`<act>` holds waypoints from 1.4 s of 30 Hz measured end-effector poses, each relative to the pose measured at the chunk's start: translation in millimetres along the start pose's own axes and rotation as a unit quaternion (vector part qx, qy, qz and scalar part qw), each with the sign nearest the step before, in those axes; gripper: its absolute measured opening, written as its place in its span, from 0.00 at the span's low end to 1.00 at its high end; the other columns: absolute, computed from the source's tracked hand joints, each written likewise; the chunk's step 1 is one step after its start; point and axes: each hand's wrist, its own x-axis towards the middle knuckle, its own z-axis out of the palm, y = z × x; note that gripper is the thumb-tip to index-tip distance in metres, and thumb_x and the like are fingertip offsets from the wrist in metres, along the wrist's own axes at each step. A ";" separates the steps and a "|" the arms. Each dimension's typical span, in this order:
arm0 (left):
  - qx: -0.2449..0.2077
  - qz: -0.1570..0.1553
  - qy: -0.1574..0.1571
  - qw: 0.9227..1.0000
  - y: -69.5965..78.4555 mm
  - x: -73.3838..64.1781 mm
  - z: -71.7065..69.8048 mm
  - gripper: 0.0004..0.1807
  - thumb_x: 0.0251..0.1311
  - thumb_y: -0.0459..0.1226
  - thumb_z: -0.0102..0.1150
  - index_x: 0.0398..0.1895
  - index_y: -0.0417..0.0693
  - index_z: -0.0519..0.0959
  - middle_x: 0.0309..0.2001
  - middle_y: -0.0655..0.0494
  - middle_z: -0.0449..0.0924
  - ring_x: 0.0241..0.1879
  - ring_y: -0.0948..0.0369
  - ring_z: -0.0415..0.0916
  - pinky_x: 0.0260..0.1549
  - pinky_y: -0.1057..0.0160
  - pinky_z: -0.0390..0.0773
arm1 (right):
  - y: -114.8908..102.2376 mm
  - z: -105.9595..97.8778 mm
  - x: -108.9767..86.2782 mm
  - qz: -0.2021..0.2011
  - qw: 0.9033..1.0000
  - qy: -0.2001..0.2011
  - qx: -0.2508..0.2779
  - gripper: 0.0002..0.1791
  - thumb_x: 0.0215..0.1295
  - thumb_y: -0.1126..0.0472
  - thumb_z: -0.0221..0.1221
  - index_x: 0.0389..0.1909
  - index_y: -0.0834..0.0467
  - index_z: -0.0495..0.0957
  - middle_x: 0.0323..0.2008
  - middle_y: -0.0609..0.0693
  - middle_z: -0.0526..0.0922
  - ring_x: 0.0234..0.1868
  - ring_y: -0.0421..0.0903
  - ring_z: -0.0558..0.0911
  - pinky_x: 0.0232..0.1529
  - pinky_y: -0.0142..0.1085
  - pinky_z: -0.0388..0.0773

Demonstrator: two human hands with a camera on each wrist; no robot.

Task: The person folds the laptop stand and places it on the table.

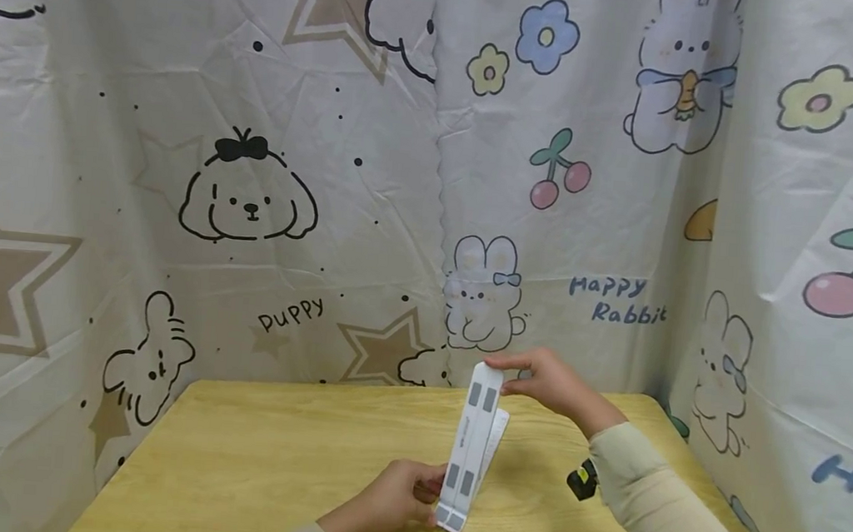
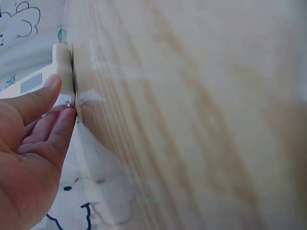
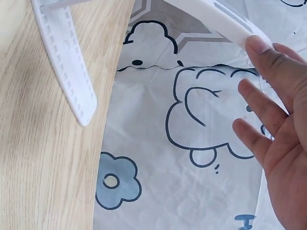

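A person holds a long, thin, white plastic folding stand with grey pads (image 1: 471, 445) in two hands, over a pale yellow wooden table (image 1: 291, 456) with brown lines in the wood. The stand is tipped up, with its top leaning a little to the right and its low end down by the table top. The left hand (image 1: 395, 497) pinches the low end, with the thumb on one side and the fingers on the other. The right hand (image 1: 549, 380) pinches the top end between its thumb and pointing finger, and two more of its fingers stick out, away from the stand. The front bar has square grey pads (image 1: 490, 400) near the top and the bottom, and some tiny writing too small to read. Behind it, on the right, is a second white bar with a row of little bumps (image 3: 67, 62), and there is a gap between the two bars at the top. A small black thing with a yellow patch (image 1: 581, 480) is just beside the cream right sleeve (image 1: 667, 494). Behind the table hangs a pale cloth (image 1: 375, 245) with puppies, bunnies, stars, flowers and cherries on it
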 end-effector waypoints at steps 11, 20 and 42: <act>0.060 0.018 0.037 0.997 13.8 -2.7 22.7 0.49 0.36 0.22 0.80 0.70 0.39 0.72 0.60 0.49 0.83 0.53 0.61 0.83 0.55 0.61 0.83 | 4.5 -11.2 3.8 0.002 0.997 -0.075 -0.006 0.37 0.60 0.64 0.71 0.69 0.37 0.75 0.70 0.48 0.75 0.70 0.59 0.73 0.66 0.54 0.76; 0.038 0.003 0.016 0.999 1.0 9.9 11.9 0.43 0.39 0.24 0.81 0.66 0.45 0.78 0.48 0.61 0.86 0.44 0.66 0.82 0.48 0.66 0.84 | 9.6 -17.3 3.1 0.013 0.996 -0.078 0.039 0.34 0.57 0.64 0.73 0.65 0.40 0.79 0.67 0.50 0.79 0.66 0.56 0.77 0.65 0.53 0.76; 0.106 -0.011 0.039 0.994 15.0 2.9 21.2 0.49 0.38 0.31 0.84 0.70 0.41 0.74 0.58 0.51 0.83 0.53 0.61 0.82 0.53 0.60 0.84 | 23.5 -24.1 -10.9 0.019 0.990 -0.106 0.095 0.34 0.61 0.56 0.71 0.69 0.45 0.76 0.70 0.46 0.76 0.71 0.55 0.72 0.71 0.61 0.66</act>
